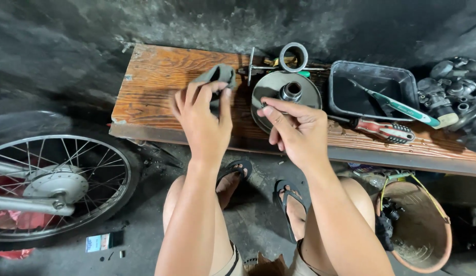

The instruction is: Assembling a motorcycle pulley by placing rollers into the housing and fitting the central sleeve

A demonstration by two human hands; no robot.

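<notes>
disc: a round grey metal disc [279,94] with a raised hub lies flat on the plank, near its middle, under the right hand's fingertips.
right hand: right hand [294,130] is half curled, thumb and forefinger pinched at the disc's near rim; whether it grips a small part there i cannot tell.
left hand: left hand [202,117] is closed around a grey rag [217,76], fingers wrapped over it, just left of the disc.
plank: worn orange-brown wooden plank [156,87] on a dark floor.
behind the disc: a metal ring [293,56] stands on edge and a t-shaped rod [258,69] lies beside it.
tray: black rectangular tray [371,92] right of the disc, holding a green-and-white brush [401,108].
screwdriver: red-handled screwdriver [383,130] lies in front of the tray.
engine parts: grey engine parts [452,97] at the far right.
basket: brown basket [419,225] on the floor by the right knee.
wheel: spoked wheel [59,184] at the left.
package: small flat blue-and-white package [101,242] on the floor below the wheel.
</notes>
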